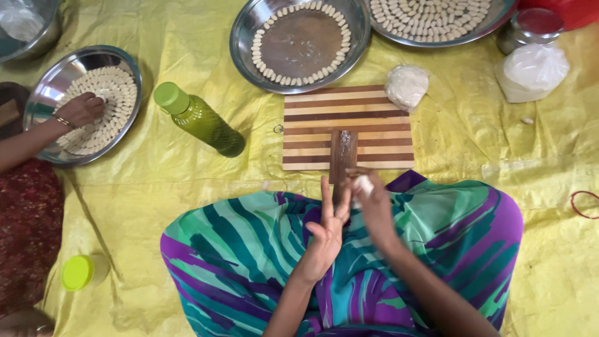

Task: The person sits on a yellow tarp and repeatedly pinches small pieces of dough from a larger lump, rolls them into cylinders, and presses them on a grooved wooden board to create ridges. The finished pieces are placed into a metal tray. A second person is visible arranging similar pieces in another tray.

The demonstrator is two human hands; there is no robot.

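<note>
Right hand (pixel 373 203) pinches a dough piece (pixel 362 185) beside the open left hand (pixel 326 232), just short of the striped board's (pixel 374 118) near edge.

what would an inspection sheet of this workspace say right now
surface: yellow plastic sheet spread on the floor, wrinkled
job's things: striped wooden board with a small ridged wooden paddle on it; dough lump at the right hand
clutter: green bottle lying down, wrapped dough, white bag, three steel plates; the middle plate holds a ring of shaped pieces
grippers: left hand open, fingers up; right hand pinching the dough lump
cables: nothing seen
surroundings: another person's hand in the left plate
</note>
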